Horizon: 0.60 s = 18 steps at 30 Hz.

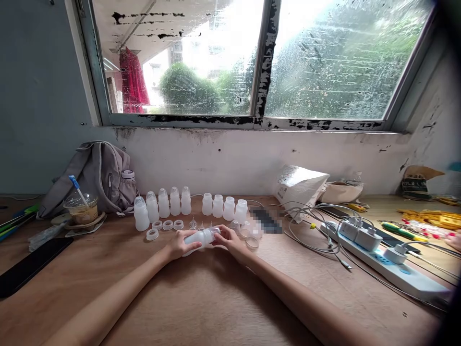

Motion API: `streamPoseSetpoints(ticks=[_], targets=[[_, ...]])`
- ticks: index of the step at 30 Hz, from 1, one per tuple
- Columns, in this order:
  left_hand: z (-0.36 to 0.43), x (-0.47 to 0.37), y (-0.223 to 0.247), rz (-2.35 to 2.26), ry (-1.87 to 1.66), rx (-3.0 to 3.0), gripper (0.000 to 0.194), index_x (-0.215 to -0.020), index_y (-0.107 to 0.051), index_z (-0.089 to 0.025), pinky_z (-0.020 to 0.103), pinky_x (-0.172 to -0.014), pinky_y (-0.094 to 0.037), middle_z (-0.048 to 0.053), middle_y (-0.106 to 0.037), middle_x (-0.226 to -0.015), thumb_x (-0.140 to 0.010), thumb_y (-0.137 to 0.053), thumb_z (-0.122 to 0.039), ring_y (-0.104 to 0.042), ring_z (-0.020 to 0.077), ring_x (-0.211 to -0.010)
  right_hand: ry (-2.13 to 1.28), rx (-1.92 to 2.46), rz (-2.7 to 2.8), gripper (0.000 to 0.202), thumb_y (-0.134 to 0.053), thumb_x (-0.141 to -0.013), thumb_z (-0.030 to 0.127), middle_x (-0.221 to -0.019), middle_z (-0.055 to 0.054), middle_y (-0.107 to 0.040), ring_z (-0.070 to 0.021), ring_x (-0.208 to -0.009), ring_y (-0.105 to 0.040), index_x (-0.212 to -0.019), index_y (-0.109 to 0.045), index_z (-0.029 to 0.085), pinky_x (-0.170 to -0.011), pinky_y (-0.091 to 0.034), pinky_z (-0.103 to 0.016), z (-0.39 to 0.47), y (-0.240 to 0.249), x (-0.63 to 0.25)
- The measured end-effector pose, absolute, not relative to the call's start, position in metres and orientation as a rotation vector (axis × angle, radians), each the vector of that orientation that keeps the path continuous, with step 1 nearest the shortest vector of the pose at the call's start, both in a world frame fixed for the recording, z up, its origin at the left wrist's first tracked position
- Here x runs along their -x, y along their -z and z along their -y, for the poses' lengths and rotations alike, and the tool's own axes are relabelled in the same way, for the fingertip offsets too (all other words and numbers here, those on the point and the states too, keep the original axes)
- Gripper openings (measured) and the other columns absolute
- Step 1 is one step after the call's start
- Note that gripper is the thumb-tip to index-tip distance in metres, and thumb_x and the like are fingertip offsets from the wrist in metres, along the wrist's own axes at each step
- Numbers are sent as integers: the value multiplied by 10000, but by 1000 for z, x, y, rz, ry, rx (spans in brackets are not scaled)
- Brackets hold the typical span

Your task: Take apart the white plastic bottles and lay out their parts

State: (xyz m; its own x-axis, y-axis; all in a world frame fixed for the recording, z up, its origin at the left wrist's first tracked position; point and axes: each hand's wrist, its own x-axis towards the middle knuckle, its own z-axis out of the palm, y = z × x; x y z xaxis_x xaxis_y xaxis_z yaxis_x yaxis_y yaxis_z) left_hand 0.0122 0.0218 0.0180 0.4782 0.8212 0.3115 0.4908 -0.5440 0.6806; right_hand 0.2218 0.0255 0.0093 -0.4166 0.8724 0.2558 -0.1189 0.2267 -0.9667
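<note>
A frosted white baby bottle (199, 239) lies tilted between my two hands, its top end pointing up to the right. My left hand (182, 245) is wrapped round the bottle's body. Around its capped top end, the fingers of my right hand (229, 239) are closed. Behind stand several capped bottles (163, 204) in a row, and to their right several open bottles (228, 208) without tops. White collar rings (152, 234) lie left of my hands. Clear nipples (193, 224) sit just behind the held bottle. Clear caps (252, 242) rest by my right hand.
On the left are a grey backpack (104, 178), an iced drink cup (82, 210) and a black flat object (32, 264). Toward the right lie tangled cables (309, 235), a white bag (300, 187) and a power strip (414, 278) with chargers. A window (259, 62) is above.
</note>
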Motion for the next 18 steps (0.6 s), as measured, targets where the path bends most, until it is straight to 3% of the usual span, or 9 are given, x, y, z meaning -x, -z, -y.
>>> streamPoseSetpoints(ticks=[6, 11, 18], targets=[[-22, -11, -19, -1083, -838, -2199, 445, -927, -627, -129, 240, -619, -418, 45, -639, -792, -726, -506, -507, -565, 181, -702, -1340, 713, 1605, 282, -552, -742, 405, -852, -24, -553, -153, -791, -546, -928, -521, 197, -735, -467, -305, -25, -7, -222], [-20, -15, -17, -1074, -907, -2239, 450, -1024, -554, -151, 246, -680, -426, 47, -624, -874, -743, -489, -496, -562, 182, -763, -1259, 735, 1625, 346, -534, -748, 423, -848, -33, -544, -148, -745, -529, -1009, -505, 196, -628, -471, -268, -26, -13, -219], [-32, -6, -12, -1045, -1137, -2228, 400, -1136, -448, -174, 293, -827, -395, 83, -534, -1085, -878, -233, -391, -491, 190, -986, -794, 823, 1822, 335, -517, -757, 405, -744, -15, -545, -136, -675, -512, -1012, -550, 191, -579, -426, -239, -49, -56, -216]])
